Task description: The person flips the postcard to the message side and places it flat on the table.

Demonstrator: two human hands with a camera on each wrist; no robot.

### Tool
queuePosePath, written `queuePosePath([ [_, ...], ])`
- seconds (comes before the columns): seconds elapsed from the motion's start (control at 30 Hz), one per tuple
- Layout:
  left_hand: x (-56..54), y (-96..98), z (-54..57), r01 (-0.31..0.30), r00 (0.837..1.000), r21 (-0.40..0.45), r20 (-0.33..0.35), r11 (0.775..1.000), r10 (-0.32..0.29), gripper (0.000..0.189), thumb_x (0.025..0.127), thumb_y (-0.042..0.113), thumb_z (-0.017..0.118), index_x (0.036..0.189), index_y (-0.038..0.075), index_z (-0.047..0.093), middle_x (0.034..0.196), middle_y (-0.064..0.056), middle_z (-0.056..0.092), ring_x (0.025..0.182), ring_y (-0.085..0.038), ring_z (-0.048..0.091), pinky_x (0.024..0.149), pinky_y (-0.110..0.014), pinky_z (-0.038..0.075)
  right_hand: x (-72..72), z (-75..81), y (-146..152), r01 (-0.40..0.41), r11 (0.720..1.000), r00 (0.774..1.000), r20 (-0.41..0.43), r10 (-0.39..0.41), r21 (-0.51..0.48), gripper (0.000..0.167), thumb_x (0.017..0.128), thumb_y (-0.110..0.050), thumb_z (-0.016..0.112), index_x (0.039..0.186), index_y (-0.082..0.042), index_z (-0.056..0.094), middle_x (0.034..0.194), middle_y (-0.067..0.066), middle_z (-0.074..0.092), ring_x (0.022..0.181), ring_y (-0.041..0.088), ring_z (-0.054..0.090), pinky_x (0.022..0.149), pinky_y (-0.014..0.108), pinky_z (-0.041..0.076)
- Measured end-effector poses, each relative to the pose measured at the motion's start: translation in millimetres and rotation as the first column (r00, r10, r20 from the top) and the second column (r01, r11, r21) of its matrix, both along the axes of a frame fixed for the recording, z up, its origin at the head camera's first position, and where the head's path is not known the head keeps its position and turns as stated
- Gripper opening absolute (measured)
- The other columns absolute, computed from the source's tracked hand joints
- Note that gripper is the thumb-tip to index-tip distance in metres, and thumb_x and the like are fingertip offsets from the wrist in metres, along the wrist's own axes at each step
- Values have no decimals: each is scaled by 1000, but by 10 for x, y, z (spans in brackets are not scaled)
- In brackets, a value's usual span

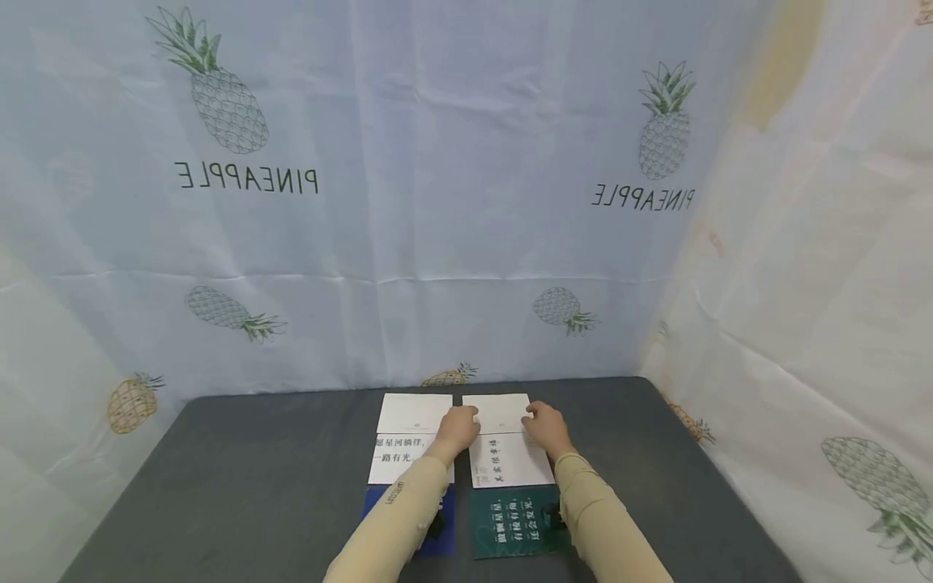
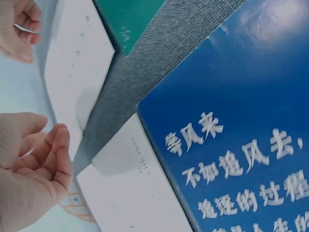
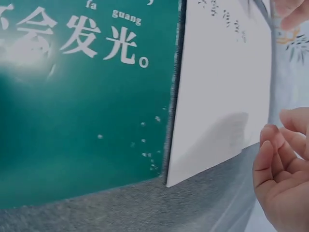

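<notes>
Two columns of cards lie on the dark table. On the right, a blank-looking white card (image 1: 494,411) lies above a white card with handwritten characters (image 1: 513,470), with a green card (image 1: 510,534) nearest. My left hand (image 1: 459,427) is at the left edge of the right white cards, where the upper and lower ones meet. At their right edge is my right hand (image 1: 550,427). Fingers of both hands are loosely bent. Nothing shows between my left hand's fingers (image 2: 60,145) in the left wrist view, nor between my right hand's fingers (image 3: 270,145) in the right wrist view.
The left column has a white card (image 1: 408,411), a white card with printed characters (image 1: 397,465) and a blue card (image 2: 231,96), partly under my left sleeve (image 1: 397,518). Behind the table (image 1: 277,486) hangs a pineapple-print curtain (image 1: 452,202); another curtain (image 1: 816,340) hangs at right.
</notes>
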State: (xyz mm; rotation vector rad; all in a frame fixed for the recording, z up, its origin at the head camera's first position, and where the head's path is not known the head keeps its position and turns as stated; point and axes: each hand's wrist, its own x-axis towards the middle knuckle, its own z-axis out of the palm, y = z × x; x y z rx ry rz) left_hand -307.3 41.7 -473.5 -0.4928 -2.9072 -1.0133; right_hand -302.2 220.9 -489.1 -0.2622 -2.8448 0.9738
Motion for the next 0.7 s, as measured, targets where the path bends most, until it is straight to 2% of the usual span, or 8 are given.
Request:
queuePosePath([
  [0.07, 3, -42, 46, 29, 999, 3, -15, 1000, -29, 31, 87, 7, 56, 114, -7, 61, 115, -23, 64, 110, -39, 59, 93, -48, 46, 6, 44, -6, -1, 1000, 1000, -16, 1, -18, 31, 88, -15, 57, 113, 3, 61, 112, 23, 64, 99, 35, 62, 82, 48, 49],
  [0.13, 4, -91, 96, 39, 999, -5, -28, 999, -39, 33, 87, 11, 57, 115, -5, 61, 113, -22, 65, 104, -36, 63, 89, -46, 49, 10, 88, -25, -15, 999, 999, -41, 13, -45, 30, 88, -17, 57, 112, 1, 62, 107, 20, 65, 90, 30, 63, 75, 44, 50],
  [0.23, 5, -184, 169, 29, 999, -30, -38, 999, -30, 36, 87, 17, 59, 118, -1, 60, 102, -17, 69, 86, -28, 67, 72, -40, 53, 17, 168, -89, -56, 992, 995, -89, 46, -113, 31, 88, -19, 58, 113, -1, 63, 93, 16, 65, 73, 20, 60, 61, 34, 47],
  [0.33, 19, -299, 222, 16, 999, -36, -43, 999, -18, 40, 86, 21, 61, 121, 1, 59, 93, -13, 69, 75, -20, 64, 60, -33, 49, 35, 251, -216, -105, 981, 987, -139, 82, -166, 30, 89, -18, 59, 113, -1, 63, 80, 11, 62, 62, 14, 56, 53, 27, 41],
  [0.47, 64, -435, 243, -16, 999, -8, -49, 1000, 16, 45, 85, 25, 62, 123, 2, 57, 87, -8, 67, 71, -16, 60, 57, -29, 45, 85, 293, -452, -139, 970, 980, -167, 107, -199, 29, 89, -17, 60, 113, -3, 62, 78, 8, 61, 60, 12, 53, 52, 25, 40],
  [0.6, 138, -524, 206, -59, 997, 30, -37, 998, 60, 48, 84, 26, 64, 124, 2, 55, 83, -7, 63, 67, -14, 54, 56, -28, 41, 156, 233, -678, -154, 960, 979, -170, 115, -233, 32, 88, -18, 61, 116, -3, 61, 84, 10, 62, 64, 13, 52, 53, 25, 39],
  [0.7, 208, -616, 164, -76, 996, 53, -36, 996, 78, 49, 83, 26, 65, 124, 1, 55, 85, -9, 63, 69, -16, 54, 58, -29, 42, 211, 183, -809, -161, 951, 979, -162, 121, -264, 36, 87, -20, 62, 119, -3, 59, 87, 10, 63, 67, 13, 55, 55, 24, 41],
])
